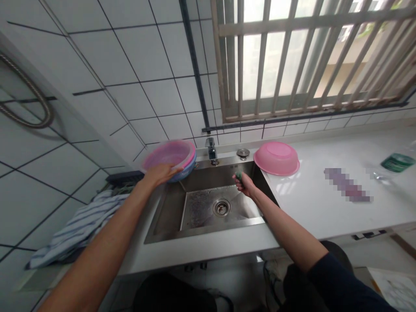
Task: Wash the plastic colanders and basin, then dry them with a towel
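My left hand (pixel 160 174) is closed on the rim of a pink basin (pixel 162 152), with the thumb on the rim. A blue basin (pixel 183 173) sits beneath the pink one, the two nested and slightly tilted at the sink's back left corner. Over the sink, the fingers of my right hand (pixel 246 185) are wrapped round a small green scouring pad (pixel 239 175), mostly hidden in the fist. Below both hands is the stainless steel sink (pixel 199 208), its bottom wet around the drain strainer (pixel 222 208).
A faucet (pixel 212 151) and a round metal drain plug (pixel 243 152) stand at the sink's back edge. Another pink basin (pixel 276 158) lies upside down on the right counter. Farther right is a clear bottle (pixel 396 162). A striped cloth (pixel 81 223) lies at left.
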`<state>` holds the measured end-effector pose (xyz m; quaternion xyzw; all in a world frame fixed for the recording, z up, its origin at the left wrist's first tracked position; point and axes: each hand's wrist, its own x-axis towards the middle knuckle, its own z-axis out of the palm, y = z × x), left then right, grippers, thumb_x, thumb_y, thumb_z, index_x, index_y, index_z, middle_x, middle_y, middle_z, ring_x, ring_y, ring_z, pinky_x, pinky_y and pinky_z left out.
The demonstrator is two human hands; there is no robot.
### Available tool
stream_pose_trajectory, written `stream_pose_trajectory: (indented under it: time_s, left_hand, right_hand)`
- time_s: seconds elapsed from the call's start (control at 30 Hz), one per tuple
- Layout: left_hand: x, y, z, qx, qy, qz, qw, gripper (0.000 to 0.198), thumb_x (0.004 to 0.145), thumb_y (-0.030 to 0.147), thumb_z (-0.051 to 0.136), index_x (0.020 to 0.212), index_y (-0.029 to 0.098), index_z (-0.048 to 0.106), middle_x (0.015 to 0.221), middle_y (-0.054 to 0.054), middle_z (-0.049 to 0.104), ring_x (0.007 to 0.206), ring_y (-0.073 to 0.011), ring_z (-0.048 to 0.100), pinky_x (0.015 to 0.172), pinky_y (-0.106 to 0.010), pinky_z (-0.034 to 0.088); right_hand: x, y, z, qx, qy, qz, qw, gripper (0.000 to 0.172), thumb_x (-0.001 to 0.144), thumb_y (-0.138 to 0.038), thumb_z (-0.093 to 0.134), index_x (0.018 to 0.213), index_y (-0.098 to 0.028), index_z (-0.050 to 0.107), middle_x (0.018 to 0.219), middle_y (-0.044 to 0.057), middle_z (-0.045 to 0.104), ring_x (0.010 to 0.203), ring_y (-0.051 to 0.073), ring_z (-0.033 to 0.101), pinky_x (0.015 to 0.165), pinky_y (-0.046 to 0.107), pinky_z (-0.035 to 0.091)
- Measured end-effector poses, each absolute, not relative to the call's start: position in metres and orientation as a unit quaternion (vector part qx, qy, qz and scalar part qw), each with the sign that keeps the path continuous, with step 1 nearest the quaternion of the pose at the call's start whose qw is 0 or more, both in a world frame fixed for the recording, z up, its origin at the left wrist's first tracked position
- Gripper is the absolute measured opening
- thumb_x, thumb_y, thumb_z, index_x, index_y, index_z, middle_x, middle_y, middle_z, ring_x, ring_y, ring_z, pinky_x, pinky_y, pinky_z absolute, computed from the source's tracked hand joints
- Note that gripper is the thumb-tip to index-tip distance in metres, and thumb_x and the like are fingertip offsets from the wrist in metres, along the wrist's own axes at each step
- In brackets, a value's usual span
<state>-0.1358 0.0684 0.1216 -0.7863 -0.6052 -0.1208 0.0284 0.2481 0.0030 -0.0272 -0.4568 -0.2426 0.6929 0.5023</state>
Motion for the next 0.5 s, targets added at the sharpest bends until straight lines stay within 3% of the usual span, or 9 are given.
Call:
stream_pose_trajectory:
  time_s: [0.1,0.17,0.27,0.37,0.43,0.5]
  left_hand:
    - [-0.127,0.057,0.113,-0.798,-0.592,-0.094,0.055,0.059,0.099,0.065,0.059,0.121,0.013,0.077,0.11,-0.016,0.081,0.101,-0.0337,0.068,0.097,-0.045,0.049]
    - [-0.114,0.043,0.113,-0.802,-0.556,-0.178,0.128,0.051,0.101,0.059,0.059,0.125,0.017,0.076,0.123,-0.015,0.078,0.112,-0.0351,0.065,0.103,-0.047,0.045]
    - [-0.087,0.019,0.109,-0.783,-0.502,-0.316,0.186,0.036,0.104,0.049,0.056,0.115,0.021,0.077,0.116,-0.012,0.079,0.113,-0.0328,0.065,0.104,-0.045,0.044]
    - [-0.058,0.0,0.086,-0.81,-0.443,-0.358,0.14,0.032,0.106,0.04,0.05,0.103,0.022,0.076,0.105,-0.009,0.079,0.105,-0.029,0.068,0.099,-0.042,0.047]
    - [-0.047,-0.005,0.061,-0.815,-0.436,-0.369,0.092,0.03,0.105,0.036,0.049,0.097,0.022,0.075,0.1,-0.008,0.079,0.1,-0.0269,0.069,0.097,-0.04,0.048]
    - [-0.043,-0.004,0.035,-0.801,-0.46,-0.38,0.049,0.03,0.104,0.035,0.05,0.092,0.023,0.074,0.095,-0.008,0.079,0.096,-0.0257,0.07,0.093,-0.038,0.05]
  right_hand:
    - [0.247,0.005,-0.028,-0.47,-0.23,0.675,0.519,0.024,0.091,-0.04,0.059,0.078,-0.021,0.053,0.06,-0.006,0.046,0.05,0.009,0.044,0.049,0.018,0.048]
    - [0.245,0.005,-0.027,-0.465,-0.214,0.671,0.536,0.025,0.095,-0.041,0.061,0.081,-0.022,0.053,0.066,-0.002,0.055,0.06,0.012,0.058,0.061,0.026,0.061]
    - [0.24,0.005,-0.024,-0.437,-0.189,0.693,0.541,0.014,0.092,-0.027,0.069,0.092,-0.021,0.056,0.08,0.004,0.068,0.074,0.016,0.071,0.066,0.026,0.065]
    - [0.237,0.005,-0.023,-0.417,-0.196,0.715,0.525,0.03,0.079,-0.007,0.066,0.104,-0.021,0.058,0.088,0.005,0.072,0.066,0.012,0.068,0.049,0.016,0.052]
    - [0.239,0.005,-0.024,-0.418,-0.21,0.703,0.536,0.035,0.072,-0.005,0.061,0.103,-0.021,0.059,0.079,0.001,0.068,0.051,0.008,0.054,0.038,0.012,0.032]
    - [0.244,0.007,-0.025,-0.428,-0.211,0.676,0.561,0.025,0.069,-0.01,0.058,0.092,-0.02,0.058,0.067,-0.004,0.057,0.042,0.005,0.037,0.036,0.014,0.017]
